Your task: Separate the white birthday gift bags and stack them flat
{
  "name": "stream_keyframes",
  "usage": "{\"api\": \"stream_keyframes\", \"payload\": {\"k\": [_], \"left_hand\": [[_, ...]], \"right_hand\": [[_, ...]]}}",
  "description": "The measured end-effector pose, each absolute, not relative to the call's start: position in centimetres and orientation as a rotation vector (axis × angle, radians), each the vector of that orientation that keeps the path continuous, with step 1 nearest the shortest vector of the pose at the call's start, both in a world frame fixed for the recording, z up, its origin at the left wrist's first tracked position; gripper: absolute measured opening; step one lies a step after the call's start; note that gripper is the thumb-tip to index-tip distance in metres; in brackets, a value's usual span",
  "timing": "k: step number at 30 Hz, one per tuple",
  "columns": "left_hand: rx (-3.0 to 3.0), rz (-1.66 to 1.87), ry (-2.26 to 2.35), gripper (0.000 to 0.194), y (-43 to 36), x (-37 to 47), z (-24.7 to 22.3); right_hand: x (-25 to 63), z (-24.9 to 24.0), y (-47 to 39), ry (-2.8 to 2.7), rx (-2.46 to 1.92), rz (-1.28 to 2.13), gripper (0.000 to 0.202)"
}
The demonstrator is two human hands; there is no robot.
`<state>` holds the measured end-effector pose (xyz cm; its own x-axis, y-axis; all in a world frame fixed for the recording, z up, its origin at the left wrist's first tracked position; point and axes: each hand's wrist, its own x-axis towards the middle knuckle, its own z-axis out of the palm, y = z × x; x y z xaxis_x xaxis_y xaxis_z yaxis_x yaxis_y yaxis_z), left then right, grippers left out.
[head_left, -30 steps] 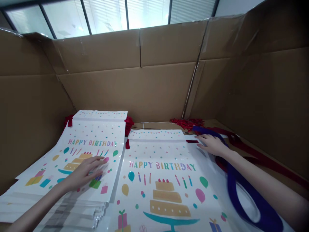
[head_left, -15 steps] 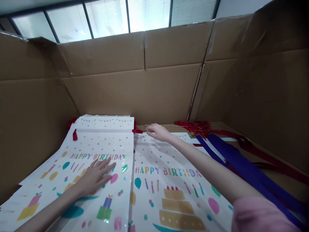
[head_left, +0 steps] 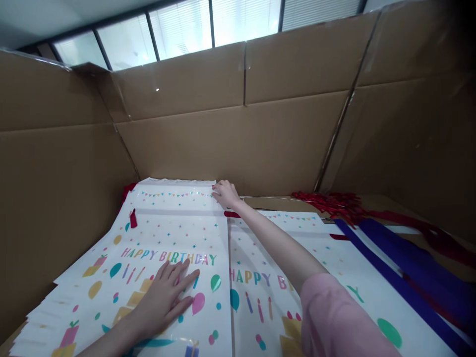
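A stack of white birthday banners (head_left: 148,233) lies on the left, printed with "HAPPY BIRTHDAY", balloons, candles and gifts. My left hand (head_left: 167,292) rests flat on the top banner, fingers spread, just below its lettering. At that banner's top right corner, my right hand (head_left: 225,193) has its fingers bent over the edge, closed on the corner. A red ribbon end (head_left: 232,214) sticks out of the banner's side just below this hand; a red tassel (head_left: 133,218) shows at the left. My right forearm crosses a second birthday banner (head_left: 245,248) and hides part of it.
Cardboard walls (head_left: 186,139) enclose the back and sides. Red fringe (head_left: 330,203) and a thin metal rod (head_left: 267,197) lie along the back. Blue ribbons (head_left: 401,267) and a dark red ribbon (head_left: 439,238) run down the right. Windows (head_left: 182,29) show above the cardboard.
My right hand has moved from beside the red ribbon end up and back to the banner's top corner. My left hand stays on the banner. The view has shifted left.
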<state>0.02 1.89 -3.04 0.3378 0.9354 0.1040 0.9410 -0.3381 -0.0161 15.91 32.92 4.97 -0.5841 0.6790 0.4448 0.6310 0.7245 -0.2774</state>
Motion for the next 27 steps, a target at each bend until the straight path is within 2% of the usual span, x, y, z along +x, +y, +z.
{"api": "stream_keyframes", "payload": {"k": [4, 10, 13, 27], "left_hand": [[-2.537, -0.118, -1.734, 0.057, 2.1, -0.1, -3.0], [-2.534, -0.137, -1.73, 0.056, 2.1, -0.1, -3.1], [-2.52, -0.149, -1.75, 0.055, 2.1, 0.0, -3.0], [-2.525, -0.213, -1.808, 0.049, 2.4, 0.3, -2.6]], "right_hand": [[14.5, 5.1, 33.3, -2.414, -1.016, 0.145, 0.03], [13.6, 5.9, 32.7, -2.334, -1.044, 0.133, 0.015], [13.9, 6.3, 31.6, -2.314, -0.972, 0.067, 0.017], [15.5, 4.2, 26.8, -2.193, -0.157, -0.555, 0.027]]}}
